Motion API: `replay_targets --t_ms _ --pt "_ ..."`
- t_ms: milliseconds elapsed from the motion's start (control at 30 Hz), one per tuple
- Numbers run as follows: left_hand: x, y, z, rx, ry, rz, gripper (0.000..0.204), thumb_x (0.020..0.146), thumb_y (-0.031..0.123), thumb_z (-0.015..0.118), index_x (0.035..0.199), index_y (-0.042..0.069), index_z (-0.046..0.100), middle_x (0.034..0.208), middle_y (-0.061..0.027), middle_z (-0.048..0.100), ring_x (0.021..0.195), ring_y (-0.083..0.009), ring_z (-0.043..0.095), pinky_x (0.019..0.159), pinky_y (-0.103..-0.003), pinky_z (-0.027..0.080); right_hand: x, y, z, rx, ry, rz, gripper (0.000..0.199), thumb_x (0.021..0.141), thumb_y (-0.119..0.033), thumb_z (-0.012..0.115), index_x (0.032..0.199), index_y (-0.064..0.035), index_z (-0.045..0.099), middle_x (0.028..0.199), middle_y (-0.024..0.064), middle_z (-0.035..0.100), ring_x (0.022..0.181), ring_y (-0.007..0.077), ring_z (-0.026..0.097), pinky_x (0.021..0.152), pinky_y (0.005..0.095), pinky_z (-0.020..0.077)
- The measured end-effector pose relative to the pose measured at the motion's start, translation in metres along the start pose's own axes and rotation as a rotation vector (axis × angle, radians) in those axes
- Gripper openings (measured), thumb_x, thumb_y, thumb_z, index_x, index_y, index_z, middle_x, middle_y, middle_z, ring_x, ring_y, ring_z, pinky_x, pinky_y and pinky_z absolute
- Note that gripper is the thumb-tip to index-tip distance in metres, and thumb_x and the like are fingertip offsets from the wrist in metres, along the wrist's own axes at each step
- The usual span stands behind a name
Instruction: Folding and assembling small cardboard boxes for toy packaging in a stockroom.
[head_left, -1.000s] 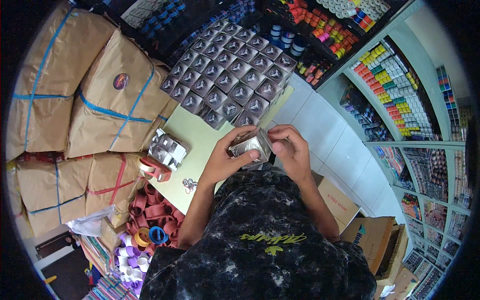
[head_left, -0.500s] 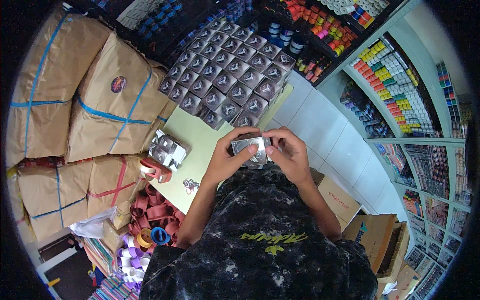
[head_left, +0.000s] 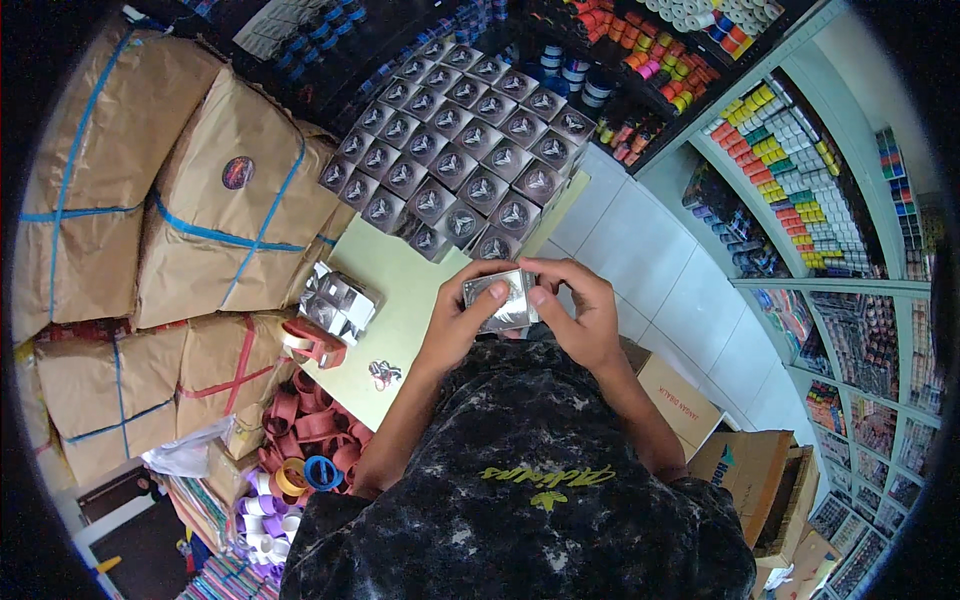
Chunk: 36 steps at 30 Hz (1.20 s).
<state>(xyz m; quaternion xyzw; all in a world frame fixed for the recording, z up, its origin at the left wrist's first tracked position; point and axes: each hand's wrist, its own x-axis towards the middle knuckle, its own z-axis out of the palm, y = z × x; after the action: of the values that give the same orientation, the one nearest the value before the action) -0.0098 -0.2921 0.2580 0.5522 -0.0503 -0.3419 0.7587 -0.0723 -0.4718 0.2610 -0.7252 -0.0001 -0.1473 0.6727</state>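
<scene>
Brown paper parcels (head_left: 230, 190), tied with blue and red bands, filled the left side, the outermost ones running into the dark rim of the lens. The person's dark mottled shirt (head_left: 520, 440) took up the lower middle, cut off at the bottom edge and covering part of the pale table (head_left: 405, 300). A close-packed block of small printed boxes (head_left: 455, 150) stood on the far part of the table; the lower layers were mostly hidden. Both forearms reached up on either side of the shirt, bent inward so that the hands met in front of the chest. The left hand (head_left: 455, 318) came in from the left, its thumb laid across the upper face of a silvery box (head_left: 512, 312) and its fingers curled round the far side, pinching it. The right hand (head_left: 582, 312) arched over from the right, thumb and forefinger pinching the box at its right edge, the remaining fingers folded and largely out of sight. The box was held between the two hands, just above the near edge of the table; glare blurred the pattern on its face, and its underside could not be seen.
</scene>
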Motion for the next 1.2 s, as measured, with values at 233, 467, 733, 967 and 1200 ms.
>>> replay_targets --t_ms 233,467,733,967,1200 --pt "0.005 -0.005 -0.007 0.23 -0.007 0.138 0.037 0.099 0.025 0.065 0.123 -0.003 0.063 0.108 -0.0108 0.067 0.093 -0.017 0.065 0.075 -0.032 0.059 -0.001 0.007 -0.001 0.13 -0.013 0.099 0.026 0.09 -0.002 0.071 0.115 0.0011 0.067 0.087 -0.001 0.059 0.083 0.0084 0.052 0.08 0.0263 0.0411" --pt "-0.001 0.001 0.002 0.068 0.009 0.032 0.036 0.098 0.024 0.066 0.121 -0.003 0.065 0.109 -0.0102 0.067 0.099 -0.0168 0.065 0.08 -0.031 0.056 -0.001 0.006 -0.011 0.086 -0.083 0.115 0.028 0.088 -0.001 0.074 0.115 0.0011 0.068 0.09 0.0002 0.061 0.085 0.0084 0.054 0.081 0.0264 0.0426" --pt "0.001 0.0 -0.002 0.284 0.007 0.15 0.035 0.096 0.022 0.068 0.121 -0.002 0.066 0.114 -0.0109 0.069 0.103 -0.0165 0.064 0.092 -0.031 0.05 -0.002 0.008 -0.013 0.111 -0.126 0.055 0.029 0.085 0.002 0.074 0.114 0.0009 0.069 0.089 0.0009 0.061 0.083 0.009 0.056 0.081 0.0273 0.0438" --pt "0.001 -0.002 -0.004 0.334 -0.011 0.182 0.035 0.095 0.022 0.069 0.121 -0.002 0.065 0.112 -0.0105 0.07 0.103 -0.0158 0.064 0.092 -0.031 0.049 -0.001 -0.001 -0.02 0.013 -0.204 0.079 0.032 0.086 0.0 0.075 0.117 -0.0009 0.068 0.086 0.0002 0.061 0.083 0.0089 0.055 0.08 0.0279 0.044" --pt "0.002 0.0 0.0 0.383 0.058 0.198 0.035 0.096 0.023 0.069 0.121 -0.001 0.065 0.112 -0.0101 0.07 0.102 -0.0165 0.063 0.093 -0.031 0.049 -0.001 -0.001 -0.015 0.113 -0.146 0.173 0.034 0.088 0.004 0.07 0.121 0.0002 0.067 0.091 -0.0004 0.059 0.088 0.0086 0.056 0.083 0.028 0.046"
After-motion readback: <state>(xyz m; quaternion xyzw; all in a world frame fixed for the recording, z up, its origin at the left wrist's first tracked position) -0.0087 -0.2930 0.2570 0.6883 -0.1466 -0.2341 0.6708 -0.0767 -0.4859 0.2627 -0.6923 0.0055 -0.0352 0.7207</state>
